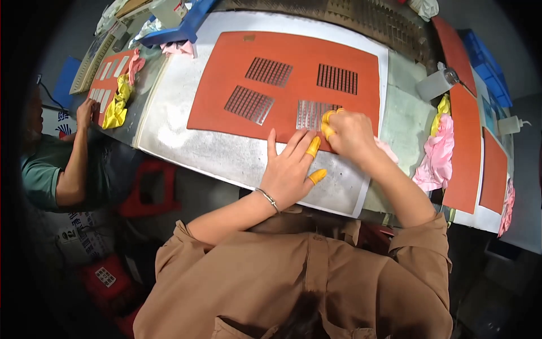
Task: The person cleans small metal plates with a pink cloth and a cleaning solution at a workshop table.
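Observation:
On a red-orange mat (pixel 305 56) lie several thin square sheets with rows of small dark pieces. The nearest patterned sheet (pixel 307 116) looks silvery over most of its face and is partly covered by my right hand. My right hand (pixel 351 133), with yellow finger cots, is closed over that sheet's right side, fingertips down; whatever it grips is hidden. My left hand (pixel 289 172) is open, fingers stretched out at the sheet's near edge, yellow cots on its index finger and thumb. Farther off lie a left near sheet (pixel 249 104), a left far sheet (pixel 269 72) and a right far sheet (pixel 337 78).
A clear bottle (pixel 435 85), a pink cloth (pixel 436 155) and more red mats (pixel 460 152) are on the right. A blue tray (pixel 178 34) stands at the back left. Another person's hand (pixel 86 112) is by a small red mat (pixel 107 85) with a yellow cloth (pixel 118 104).

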{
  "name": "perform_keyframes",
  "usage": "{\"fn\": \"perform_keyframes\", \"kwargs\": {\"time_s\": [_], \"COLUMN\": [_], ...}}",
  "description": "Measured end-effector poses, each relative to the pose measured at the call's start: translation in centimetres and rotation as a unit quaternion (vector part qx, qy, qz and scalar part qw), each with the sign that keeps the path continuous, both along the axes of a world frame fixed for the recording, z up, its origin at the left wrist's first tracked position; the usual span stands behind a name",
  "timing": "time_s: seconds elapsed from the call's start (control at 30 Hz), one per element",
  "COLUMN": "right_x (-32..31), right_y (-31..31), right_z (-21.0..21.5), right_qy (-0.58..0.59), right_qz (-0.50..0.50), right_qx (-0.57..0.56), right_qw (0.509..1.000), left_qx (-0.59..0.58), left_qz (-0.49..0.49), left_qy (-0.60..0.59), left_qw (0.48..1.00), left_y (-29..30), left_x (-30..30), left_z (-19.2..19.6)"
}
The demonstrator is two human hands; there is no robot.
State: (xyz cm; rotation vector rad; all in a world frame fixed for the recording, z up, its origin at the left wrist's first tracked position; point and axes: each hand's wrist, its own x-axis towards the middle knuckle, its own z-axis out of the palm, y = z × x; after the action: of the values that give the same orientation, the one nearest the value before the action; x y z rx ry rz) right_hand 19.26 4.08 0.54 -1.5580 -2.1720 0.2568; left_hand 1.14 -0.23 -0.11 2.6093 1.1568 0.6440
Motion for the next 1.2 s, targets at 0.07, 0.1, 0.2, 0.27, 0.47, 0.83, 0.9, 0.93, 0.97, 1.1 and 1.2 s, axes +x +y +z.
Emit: {"fn": "perform_keyframes", "kwargs": {"time_s": [0.07, 0.1, 0.2, 0.27, 0.47, 0.83, 0.9, 0.93, 0.97, 1.1, 1.2], "right_x": [-0.3, -0.3, 0.0, 0.1, 7.2, 25.9, 26.0, 25.7, 25.7, 26.6, 27.9], "right_y": [-0.2, -0.1, 0.4, -0.5, -3.4, 0.6, 2.3, 3.4, 4.3, 5.2, 6.1], "right_z": [0.2, 0.4, 0.3, 0.8, 6.9, 13.8, 13.0, 12.5, 12.3, 13.7, 13.8], "right_qy": [-0.006, 0.0, 0.009, -0.036, 0.162, -0.056, -0.117, -0.182, -0.202, -0.083, -0.225], "right_qz": [0.004, -0.006, -0.013, 0.018, -0.075, -0.264, -0.267, -0.269, -0.266, -0.2, -0.217], "right_qx": [-0.002, -0.008, -0.006, -0.046, 0.009, 0.063, 0.065, 0.068, 0.07, -0.033, -0.015], "right_qw": [1.0, 1.0, 1.0, 0.998, 0.984, 0.961, 0.954, 0.943, 0.94, 0.976, 0.95], "left_qx": [0.002, 0.0, 0.003, 0.01, -0.028, -0.093, -0.14, -0.143, -0.125, -0.154, -0.124], "left_qz": [0.003, 0.002, 0.0, -0.001, -0.038, -0.07, -0.074, -0.064, -0.066, -0.058, -0.048], "left_qy": [0.001, 0.005, 0.007, 0.007, -0.021, 0.015, 0.057, 0.063, 0.065, 0.065, 0.011], "left_qw": [1.0, 1.0, 1.0, 1.0, 0.999, 0.993, 0.986, 0.986, 0.988, 0.984, 0.991], "left_y": [0.3, 0.1, 0.1, 0.3, 1.0, 8.3, 8.4, 8.5, 8.4, 8.5, 8.1], "left_x": [-0.1, -0.1, 0.0, 0.0, 0.6, 0.5, 0.4, 0.4, 0.5, 2.4, 2.5], "left_z": [-0.1, -0.1, -0.1, -0.3, 0.5, 2.8, 3.2, 3.1, 2.8, 3.2, 1.0]}}
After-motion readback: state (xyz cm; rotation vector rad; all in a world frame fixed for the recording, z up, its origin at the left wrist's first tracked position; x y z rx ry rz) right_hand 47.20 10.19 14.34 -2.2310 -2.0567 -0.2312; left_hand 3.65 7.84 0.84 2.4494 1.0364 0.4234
